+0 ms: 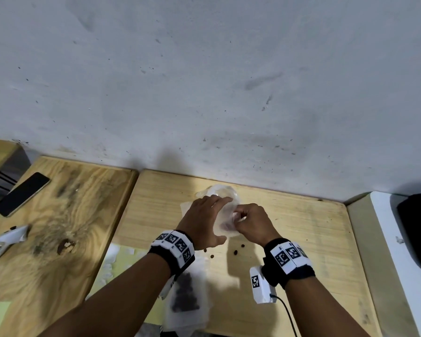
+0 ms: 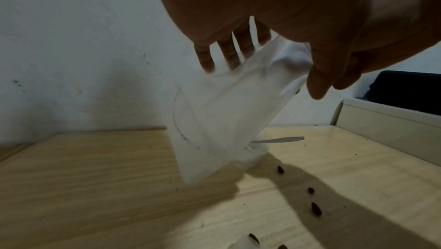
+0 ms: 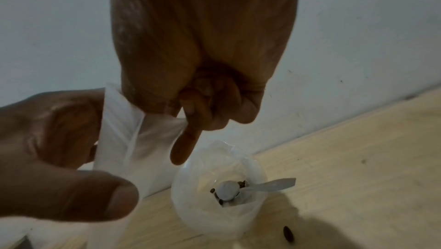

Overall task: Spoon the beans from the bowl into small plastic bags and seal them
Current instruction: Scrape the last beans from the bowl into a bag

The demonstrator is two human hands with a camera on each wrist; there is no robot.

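Pinching unlabelled bag [image 2: 214, 113], both hands [image 1: 202, 220].

Dim indoor light, hard hand shadows on the table [image 2: 95, 187], motion blur, wide-angle warp

Bare forearms, no sleeves. Behind the left hand [image 1: 202, 222], a black wrist strap [image 1: 171, 261] carries a band of white blocks printed with black square markers. Behind the right hand [image 1: 255, 223], a matching marked band [image 1: 288, 260], with a white marker-printed camera unit [image 1: 260, 285] beneath it trailing a black cable [image 1: 288, 314].
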